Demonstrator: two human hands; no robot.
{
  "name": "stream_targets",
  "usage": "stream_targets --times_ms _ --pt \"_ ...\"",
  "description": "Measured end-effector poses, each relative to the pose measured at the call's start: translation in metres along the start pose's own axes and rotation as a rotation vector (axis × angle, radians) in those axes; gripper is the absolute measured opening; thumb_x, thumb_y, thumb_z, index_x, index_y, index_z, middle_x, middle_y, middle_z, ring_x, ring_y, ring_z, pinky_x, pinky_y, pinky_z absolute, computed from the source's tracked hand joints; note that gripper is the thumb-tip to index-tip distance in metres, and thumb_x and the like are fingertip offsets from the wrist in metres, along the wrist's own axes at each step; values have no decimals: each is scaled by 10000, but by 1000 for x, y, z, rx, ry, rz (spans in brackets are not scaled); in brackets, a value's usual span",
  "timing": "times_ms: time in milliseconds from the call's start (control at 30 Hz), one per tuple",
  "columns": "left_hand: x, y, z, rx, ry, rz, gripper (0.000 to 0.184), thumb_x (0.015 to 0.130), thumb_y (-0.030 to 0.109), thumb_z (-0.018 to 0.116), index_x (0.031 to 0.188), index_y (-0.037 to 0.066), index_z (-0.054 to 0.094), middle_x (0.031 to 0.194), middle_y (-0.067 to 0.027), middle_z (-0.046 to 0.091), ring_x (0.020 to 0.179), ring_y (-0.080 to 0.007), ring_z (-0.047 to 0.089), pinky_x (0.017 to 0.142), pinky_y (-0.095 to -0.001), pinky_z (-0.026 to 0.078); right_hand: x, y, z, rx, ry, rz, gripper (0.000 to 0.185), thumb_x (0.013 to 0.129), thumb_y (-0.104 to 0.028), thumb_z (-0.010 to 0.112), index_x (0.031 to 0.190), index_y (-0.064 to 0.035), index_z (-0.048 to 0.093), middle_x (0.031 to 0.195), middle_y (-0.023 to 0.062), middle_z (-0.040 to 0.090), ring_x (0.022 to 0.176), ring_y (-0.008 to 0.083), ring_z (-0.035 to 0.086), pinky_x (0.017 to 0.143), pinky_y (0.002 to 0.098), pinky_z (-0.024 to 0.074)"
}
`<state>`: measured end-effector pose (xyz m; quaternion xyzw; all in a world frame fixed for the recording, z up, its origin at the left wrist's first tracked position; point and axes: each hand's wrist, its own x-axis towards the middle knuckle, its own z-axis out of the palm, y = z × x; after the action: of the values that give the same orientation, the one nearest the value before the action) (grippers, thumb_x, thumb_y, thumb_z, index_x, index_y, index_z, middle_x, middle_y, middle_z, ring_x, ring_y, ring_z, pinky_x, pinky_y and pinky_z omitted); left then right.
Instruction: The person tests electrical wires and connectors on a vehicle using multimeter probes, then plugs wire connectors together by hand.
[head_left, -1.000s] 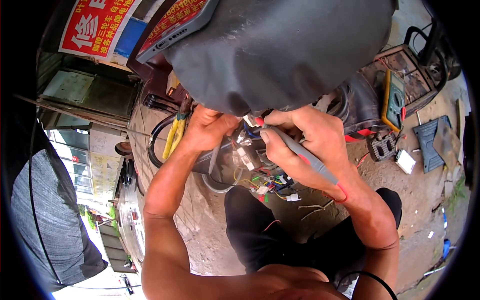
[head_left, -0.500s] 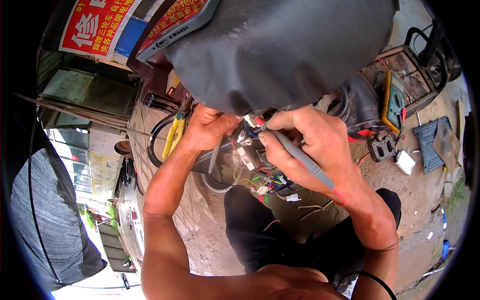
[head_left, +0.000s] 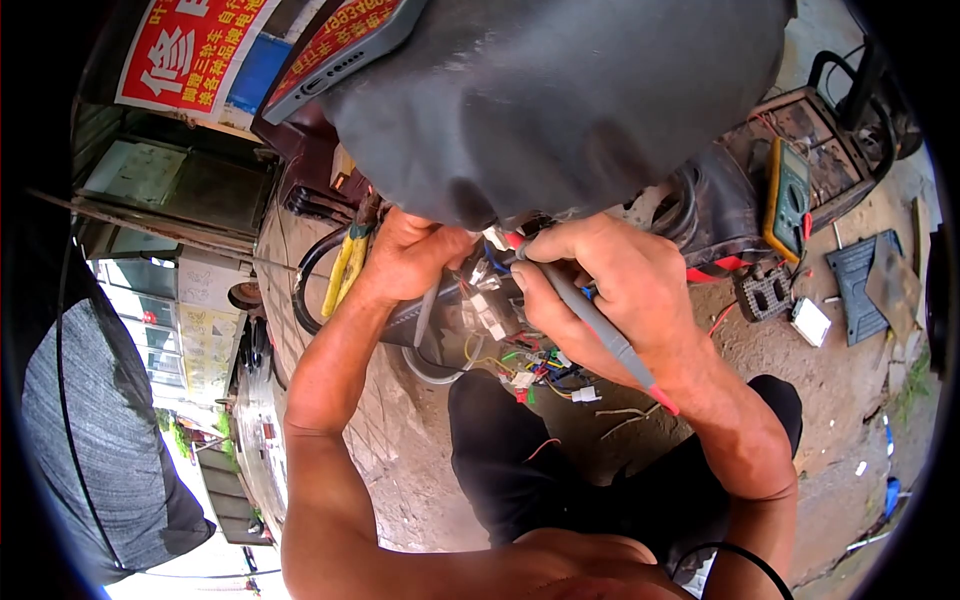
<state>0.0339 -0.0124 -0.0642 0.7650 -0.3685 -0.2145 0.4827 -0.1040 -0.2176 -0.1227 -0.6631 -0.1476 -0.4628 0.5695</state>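
Note:
My right hand (head_left: 630,290) pinches a grey and red multimeter probe (head_left: 600,325), its red tip end pointing up-left under the edge of a black seat (head_left: 560,110). Right at that tip is a white wire connector (head_left: 497,239). My left hand (head_left: 415,255) is closed beside it, thumb against the connector's wires, with its fingertips partly hidden under the seat. Below and between the hands hang white plugs (head_left: 487,310) and loose coloured wires (head_left: 545,370). Yellow-handled pliers (head_left: 347,270) stand just left of my left hand.
A yellow-edged multimeter (head_left: 788,200) leans at the right, near a pedal (head_left: 765,292) and a small white box (head_left: 811,322). A phone (head_left: 345,65) rests on the seat's upper left. My knees (head_left: 490,430) are below the wires. A red sign (head_left: 190,55) hangs upper left.
My right hand and the probe have shifted slightly left, and the probe's rear end has dipped a little. My left hand stays almost still.

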Motion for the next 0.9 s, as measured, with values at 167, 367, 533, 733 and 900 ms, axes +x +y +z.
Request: stream_targets --times_ms 167,367,533,733,900 --pt "0 3 0 26 -2 -11 258 930 -56 582 1142 35 700 878 -10 690 681 -73 575 604 -242 452 -2 3 2 -20 11 -15 182 793 -20 753 900 -16 605 745 142 631 632 332 657 557 405 529" --pt "-1 13 7 3 -2 38 235 927 15 679 1159 32 709 996 -44 740 773 -87 649 655 -249 527 -3 3 2 -22 6 -19 196 780 -23 774 909 -28 626 767 121 645 637 298 664 556 376 530" --pt "-1 8 2 32 -40 50 248 924 78 729 1166 28 707 1002 -62 742 813 -98 676 653 -251 560 -2 4 1 -53 -19 -11 235 752 -19 815 916 -57 651 786 87 689 646 235 693 549 326 535" --pt "-1 8 3 -25 -36 63 238 915 48 729 1151 25 717 1020 -65 745 835 -106 689 664 -247 581 -3 5 2 -62 -28 -16 239 745 -10 814 922 -57 661 799 98 696 681 259 702 569 341 540" --pt "-3 10 1 -54 -62 28 232 917 34 723 1147 11 727 1080 -78 743 909 -127 691 756 -276 585 -5 6 3 -59 -43 -5 237 743 6 812 922 -56 669 785 103 687 667 262 693 558 343 529"
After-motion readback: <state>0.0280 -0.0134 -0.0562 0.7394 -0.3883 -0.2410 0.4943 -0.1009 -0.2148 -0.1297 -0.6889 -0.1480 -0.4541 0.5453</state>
